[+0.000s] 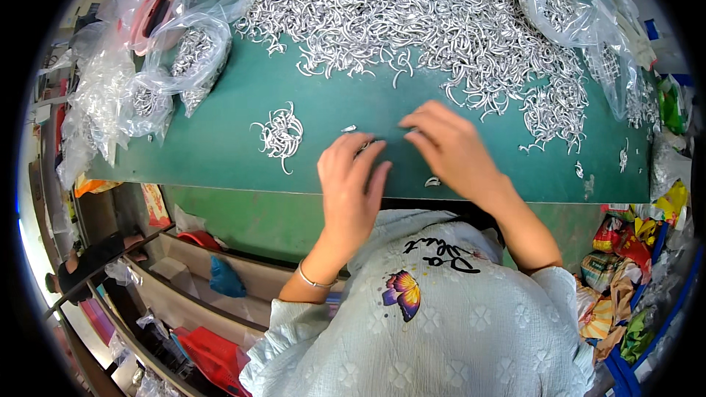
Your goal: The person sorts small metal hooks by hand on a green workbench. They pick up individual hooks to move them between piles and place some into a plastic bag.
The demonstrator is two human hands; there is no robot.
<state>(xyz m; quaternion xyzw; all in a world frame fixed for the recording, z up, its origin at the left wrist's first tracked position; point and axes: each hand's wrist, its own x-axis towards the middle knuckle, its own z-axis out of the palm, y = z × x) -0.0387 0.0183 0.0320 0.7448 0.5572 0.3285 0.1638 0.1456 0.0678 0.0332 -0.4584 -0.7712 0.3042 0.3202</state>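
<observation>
My left hand (349, 180) is low over the green table near its front edge. Its fingers curl down, and a glint of silver shows between them; the thumb stands a little apart. Facing it, my right hand (454, 153) has its thumb and fingertips drawn close together. Whatever is between those tips is too small and blurred to make out. One small silver piece (349, 129) lies just beyond the left fingers, and another silver piece (432, 181) is below the right hand. Left of both hands sits a small heap of curved silver pieces (281, 134).
A broad pile of curved silver pieces (412, 7) covers the far part of the green table (220, 154). Clear plastic bags (198, 59) with such pieces stand at the left, and another clear bag (562, 11) at the right. A red basket (213, 353) is below, at the left.
</observation>
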